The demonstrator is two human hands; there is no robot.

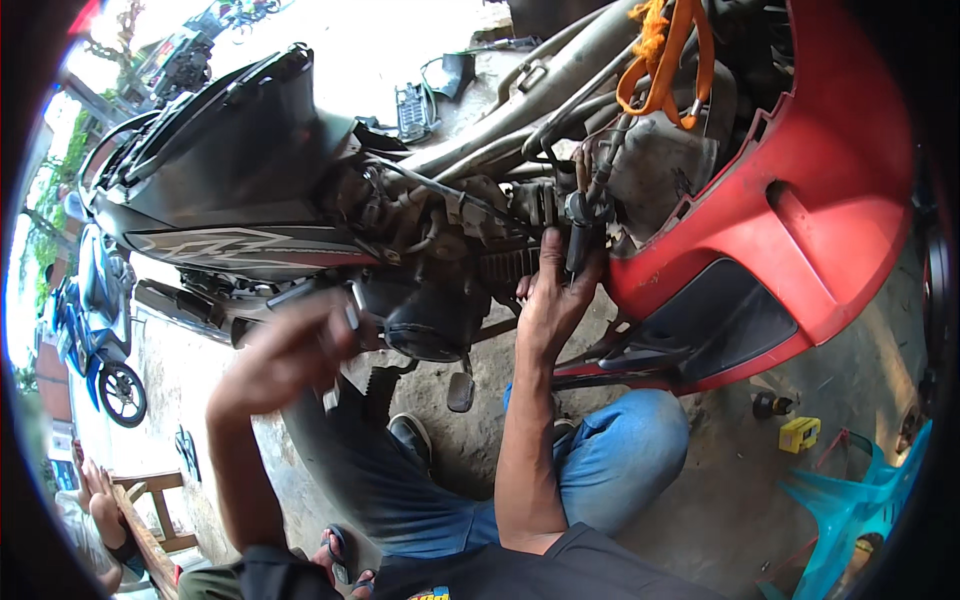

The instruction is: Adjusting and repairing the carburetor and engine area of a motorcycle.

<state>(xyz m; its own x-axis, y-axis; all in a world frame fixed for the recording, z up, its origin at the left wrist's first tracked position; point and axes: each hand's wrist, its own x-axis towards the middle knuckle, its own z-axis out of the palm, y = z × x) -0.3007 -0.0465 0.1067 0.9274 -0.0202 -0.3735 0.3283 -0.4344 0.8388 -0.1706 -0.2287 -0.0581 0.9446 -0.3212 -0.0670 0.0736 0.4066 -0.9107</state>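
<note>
A partly stripped motorcycle point(440, 240) fills the view ahead of me, with its engine and frame exposed. My left hand point(295, 350) is smeared by motion in front of the dark round engine cover point(425, 325). It is closed around a slim silvery metal tool point(352, 308), whose ends stick out past the fingers; its exact kind is blurred. My right hand point(555, 300) reaches up beside the finned engine cylinder, thumb raised. Its fingers are closed on a black cylindrical part point(580, 248) with hoses at its top; the fingertips are partly hidden.
A red body panel point(840, 210) curves along the right, with an orange strap point(660, 90) hanging above. A yellow box point(799, 434) and a turquoise plastic stool point(850, 500) are at lower right. A person's foot in a sandal point(335, 550), a wooden bench point(145, 520) and a blue motorcycle point(95, 320) are leftward.
</note>
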